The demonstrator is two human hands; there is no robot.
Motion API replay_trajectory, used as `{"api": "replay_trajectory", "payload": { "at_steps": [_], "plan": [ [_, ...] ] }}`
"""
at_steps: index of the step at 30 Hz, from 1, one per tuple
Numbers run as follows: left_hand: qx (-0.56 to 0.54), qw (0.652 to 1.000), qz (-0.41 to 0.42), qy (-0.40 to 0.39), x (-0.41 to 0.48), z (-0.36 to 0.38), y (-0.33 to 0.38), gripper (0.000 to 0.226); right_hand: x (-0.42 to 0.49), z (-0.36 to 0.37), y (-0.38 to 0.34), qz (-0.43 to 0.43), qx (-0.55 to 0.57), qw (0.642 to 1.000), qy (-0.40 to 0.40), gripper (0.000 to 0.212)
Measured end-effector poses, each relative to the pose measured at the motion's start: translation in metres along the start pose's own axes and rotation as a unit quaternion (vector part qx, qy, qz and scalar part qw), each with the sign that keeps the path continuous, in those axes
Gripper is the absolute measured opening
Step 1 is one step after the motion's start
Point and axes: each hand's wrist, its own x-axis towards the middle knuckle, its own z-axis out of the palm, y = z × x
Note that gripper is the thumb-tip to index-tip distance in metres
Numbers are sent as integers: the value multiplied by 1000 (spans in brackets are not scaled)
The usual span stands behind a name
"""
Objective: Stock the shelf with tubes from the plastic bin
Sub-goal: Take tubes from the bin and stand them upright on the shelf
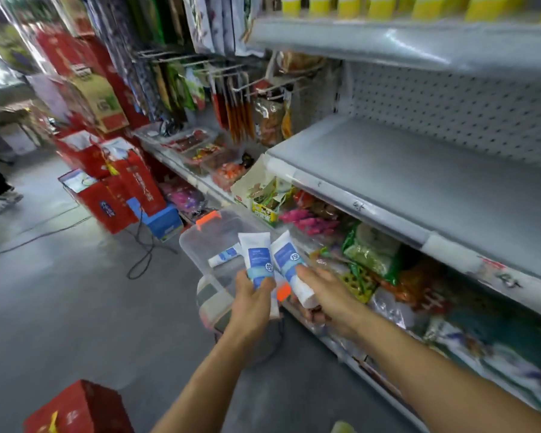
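Three tubes [258, 264]; two hands [252, 304]; one bin [188, 243]

Left hand [252, 303]: back to the camera, fingers curled round the lower end of a tube [258, 259].
Left forearm [200, 379]: bare, reaching up from below the grip.
Right hand [328, 295]: thumb laid on a second tube [289, 264], fingers curled under its cap end.
Right forearm [434, 370]: bare, stretched in from the lower right.
Hands side by side, close but apart.
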Motion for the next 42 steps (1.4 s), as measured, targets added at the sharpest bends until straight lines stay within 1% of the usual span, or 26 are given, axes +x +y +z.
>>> {"api": "replay_trajectory", "payload": {
  "at_steps": [1,3,5,6,8,11,13,15,18,21,25,28,31,33,36,38,42],
  "plan": [
    [21,999,23,-21,-15,5,9,13,-18,-7,-6,-7,8,1000,-7,27],
    [57,994,71,-58,-46,16,29,22,-50,-23,-15,-19,17,1000,-18,25],
    [60,987,117,-89,-74,31,45,31,-83,-42,-24,-29,20,999,-25,21],
    [60,985,130,-97,-88,38,51,35,-99,-54,-27,-32,25,999,-30,23],
    [56,980,153,-112,-117,56,62,33,-134,-79,-36,-49,37,997,-40,28],
    [56,967,200,-146,-162,91,71,36,-192,-126,-48,-83,52,995,-33,27],
    [78,954,239,-164,-194,117,82,39,-232,-161,-54,-106,44,993,-16,36],
    [76,941,277,-177,-228,146,92,41,-271,-197,-58,-128,22,991,13,42],
    [65,923,329,-190,-275,192,104,39,-326,-245,-61,-155,-16,985,75,42],
    [55,910,352,-210,-316,233,113,36,-379,-284,-69,-181,-60,974,124,44],
    [41,890,398,-220,-364,276,132,54,-442,-324,-80,-217,-84,956,177,36],
    [2,879,412,-239,-392,304,150,50,-478,-348,-94,-252,-103,937,218,36],
    [-36,867,429,-253,-409,330,168,50,-499,-369,-110,-287,-84,915,270,40],
    [-48,859,441,-256,-416,345,180,52,-508,-381,-122,-310,-70,898,303,39],
    [-54,850,452,-266,-424,364,198,52,-516,-395,-146,-337,-55,876,341,22],
    [-48,847,455,-272,-424,376,209,53,-517,-405,-163,-354,-31,861,365,17],
    [-48,841,465,-272,-419,393,228,53,-511,-430,-191,-379,-69,817,429,21]
  ]
}}
